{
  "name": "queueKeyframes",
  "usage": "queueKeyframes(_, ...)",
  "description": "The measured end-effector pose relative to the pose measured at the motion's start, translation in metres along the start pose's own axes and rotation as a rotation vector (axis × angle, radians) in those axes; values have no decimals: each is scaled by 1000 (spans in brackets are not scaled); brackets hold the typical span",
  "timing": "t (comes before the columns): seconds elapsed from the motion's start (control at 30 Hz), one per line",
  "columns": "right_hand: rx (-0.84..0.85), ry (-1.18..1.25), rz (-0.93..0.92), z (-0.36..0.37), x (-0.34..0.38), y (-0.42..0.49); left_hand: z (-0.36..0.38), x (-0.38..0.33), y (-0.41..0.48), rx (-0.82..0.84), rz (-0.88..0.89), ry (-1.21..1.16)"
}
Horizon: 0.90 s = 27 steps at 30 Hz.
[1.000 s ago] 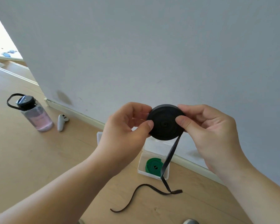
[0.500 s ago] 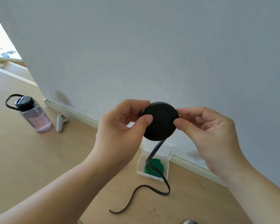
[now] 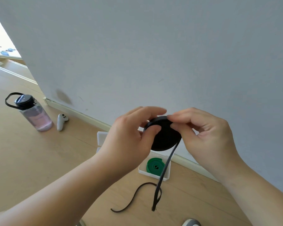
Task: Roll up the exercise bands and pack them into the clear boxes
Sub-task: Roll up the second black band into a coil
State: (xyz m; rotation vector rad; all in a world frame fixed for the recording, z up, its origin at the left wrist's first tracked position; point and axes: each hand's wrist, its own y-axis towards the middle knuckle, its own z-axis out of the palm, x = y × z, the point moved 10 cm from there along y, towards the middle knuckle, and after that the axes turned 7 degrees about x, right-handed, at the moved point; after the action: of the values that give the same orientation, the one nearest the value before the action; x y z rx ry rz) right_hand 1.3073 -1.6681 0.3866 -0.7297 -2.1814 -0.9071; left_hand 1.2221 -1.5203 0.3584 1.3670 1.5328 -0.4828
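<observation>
A black exercise band [image 3: 166,137] is wound into a flat disc, held in the air between both hands. My left hand [image 3: 129,137] grips its left edge, thumb on the face. My right hand [image 3: 206,136] pinches the top rim with its fingertips. The loose black tail [image 3: 163,173] hangs from the disc's right side down to the wooden floor and curls there. Below it sits an open clear box [image 3: 167,174] with a rolled green band [image 3: 154,166] inside. Part of a second clear box [image 3: 101,137] shows behind my left hand.
A grey wall with a white baseboard [image 3: 82,114] runs right behind the boxes. A water bottle [image 3: 34,115] with a black lid and a white controller [image 3: 61,121] stand on the floor at left. A grey object [image 3: 190,222] peeks in at the bottom edge.
The disc has turned and dropped slightly; my right fingers moved from its right edge to the top rim. The hanging tail swung from the left side to the right and shortened a little.
</observation>
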Motion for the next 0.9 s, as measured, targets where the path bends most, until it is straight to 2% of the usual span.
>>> queueKeyframes(0.1, -59, 205, 196, -4, -21, -2, -8, 7, 0, -60, -91, -141)
queueKeyframes(0.2, -80, 343, 278, -1, -34, -4, -17, 13, 0, -147, -133, -279)
queueKeyframes(0.27, -74, 364, 275, 0, -32, -3, -16, 19, 0, -144, -176, -328)
queueKeyframes(0.33, -37, 266, 239, 2, -27, -3, -10, 22, 0, -90, -207, -287)
queueKeyframes(0.47, 15, 1, 49, 4, -8, 1, -4, 8, 1, -31, -91, -31)
queueKeyframes(0.6, 26, -97, -105, 7, 8, 0, 3, -2, 1, 29, -3, 22)
queueKeyframes(0.73, -59, 114, 134, -4, -14, -1, -6, 5, 1, -54, -98, -148)
queueKeyframes(0.9, -105, 278, 178, -13, -18, -1, -20, 22, -3, -201, -173, -369)
